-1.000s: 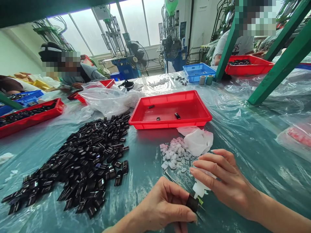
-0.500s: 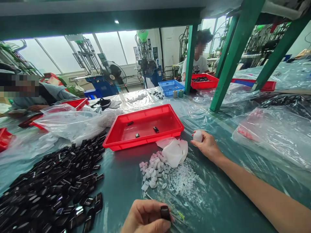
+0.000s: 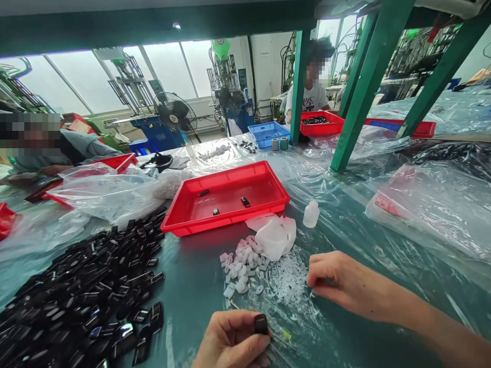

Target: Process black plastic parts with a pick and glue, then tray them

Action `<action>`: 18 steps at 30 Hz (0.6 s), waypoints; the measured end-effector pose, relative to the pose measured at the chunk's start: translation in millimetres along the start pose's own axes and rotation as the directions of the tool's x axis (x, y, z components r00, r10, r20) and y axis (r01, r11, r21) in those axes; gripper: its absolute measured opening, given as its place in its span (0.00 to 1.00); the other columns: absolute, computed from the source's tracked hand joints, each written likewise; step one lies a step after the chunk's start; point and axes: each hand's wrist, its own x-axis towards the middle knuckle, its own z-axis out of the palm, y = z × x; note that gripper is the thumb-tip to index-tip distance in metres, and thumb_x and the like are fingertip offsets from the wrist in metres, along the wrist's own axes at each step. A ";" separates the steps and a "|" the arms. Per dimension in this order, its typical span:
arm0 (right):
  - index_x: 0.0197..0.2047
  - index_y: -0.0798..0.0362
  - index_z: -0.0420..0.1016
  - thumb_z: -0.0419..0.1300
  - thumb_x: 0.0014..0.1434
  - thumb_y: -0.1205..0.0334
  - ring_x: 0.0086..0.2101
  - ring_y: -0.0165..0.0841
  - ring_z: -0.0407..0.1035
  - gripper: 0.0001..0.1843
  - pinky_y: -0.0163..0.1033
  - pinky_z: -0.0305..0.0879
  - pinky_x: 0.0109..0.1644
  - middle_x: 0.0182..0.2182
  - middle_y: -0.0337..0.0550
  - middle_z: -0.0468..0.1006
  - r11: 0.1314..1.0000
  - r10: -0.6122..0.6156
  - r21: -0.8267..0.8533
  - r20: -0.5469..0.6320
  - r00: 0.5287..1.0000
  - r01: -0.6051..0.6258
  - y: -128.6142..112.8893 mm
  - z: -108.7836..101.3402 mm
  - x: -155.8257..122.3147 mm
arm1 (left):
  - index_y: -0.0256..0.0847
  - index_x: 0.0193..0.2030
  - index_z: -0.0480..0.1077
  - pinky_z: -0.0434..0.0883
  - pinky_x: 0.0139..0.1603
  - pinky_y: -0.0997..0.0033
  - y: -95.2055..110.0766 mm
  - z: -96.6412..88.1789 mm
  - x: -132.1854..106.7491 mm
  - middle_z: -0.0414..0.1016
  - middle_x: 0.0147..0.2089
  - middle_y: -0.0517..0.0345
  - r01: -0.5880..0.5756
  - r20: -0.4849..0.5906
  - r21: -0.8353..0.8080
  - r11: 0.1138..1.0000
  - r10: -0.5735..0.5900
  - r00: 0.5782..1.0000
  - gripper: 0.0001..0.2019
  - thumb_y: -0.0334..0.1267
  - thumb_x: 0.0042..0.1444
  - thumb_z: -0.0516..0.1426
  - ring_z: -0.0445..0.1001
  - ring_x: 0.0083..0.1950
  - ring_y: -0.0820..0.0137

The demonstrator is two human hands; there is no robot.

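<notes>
My left hand (image 3: 233, 340), low in the middle, pinches a small glossy black plastic part (image 3: 261, 324) between thumb and fingers. My right hand (image 3: 337, 281) is at the right edge of a heap of tiny clear-white pieces (image 3: 287, 278), fingers curled together; whether anything is in them is hidden. Beyond it a small translucent white bottle (image 3: 311, 214) stands on the plastic-covered table. Left of the tiny pieces lies a pile of white and pinkish small parts (image 3: 241, 263), with a crumpled white sheet (image 3: 276, 237) behind.
A red tray (image 3: 226, 223) holding a few black parts sits ahead. On the left spreads a large heap of black parts (image 3: 76, 286). Clear plastic bags (image 3: 441, 209) lie at right. Green posts (image 3: 372, 87) rise from the table. Two other people sit across, beside more trays.
My right hand has let go of the white bottle, now standing on the table, and come back toward me to the tiny white pieces. My left hand keeps the black part.
</notes>
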 end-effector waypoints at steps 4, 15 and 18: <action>0.27 0.53 0.66 0.54 0.55 0.73 0.29 0.26 0.63 0.08 0.31 0.55 0.32 0.30 0.36 0.67 0.995 0.016 -0.097 0.042 0.999 -0.012 14.9 24.3 -4.1 | 0.32 0.27 0.75 0.65 0.20 0.81 -1.7 0.3 0.6 0.74 0.24 0.54 0.008 0.019 0.004 1.000 -0.008 1.000 0.16 0.45 0.37 0.66 0.69 0.20 0.77; 0.28 0.53 0.65 0.51 0.58 0.71 0.30 0.30 0.63 0.09 0.34 0.55 0.31 0.31 0.39 0.67 0.985 0.053 -0.171 0.083 0.995 -0.038 10.0 34.7 -3.2 | 0.32 0.28 0.74 0.65 0.22 0.80 -2.8 -1.3 -2.7 0.71 0.22 0.58 -0.014 0.019 0.034 0.999 0.014 1.000 0.14 0.42 0.40 0.64 0.66 0.21 0.78; 0.29 0.53 0.67 0.51 0.58 0.72 0.32 0.30 0.64 0.08 0.34 0.58 0.33 0.32 0.40 0.67 0.978 -0.031 -0.207 0.036 0.999 0.038 -4.0 34.3 8.2 | 0.32 0.29 0.73 0.65 0.22 0.79 -3.9 -1.6 -2.6 0.70 0.21 0.59 -0.023 -0.023 0.060 0.998 0.024 0.999 0.14 0.42 0.40 0.64 0.67 0.21 0.77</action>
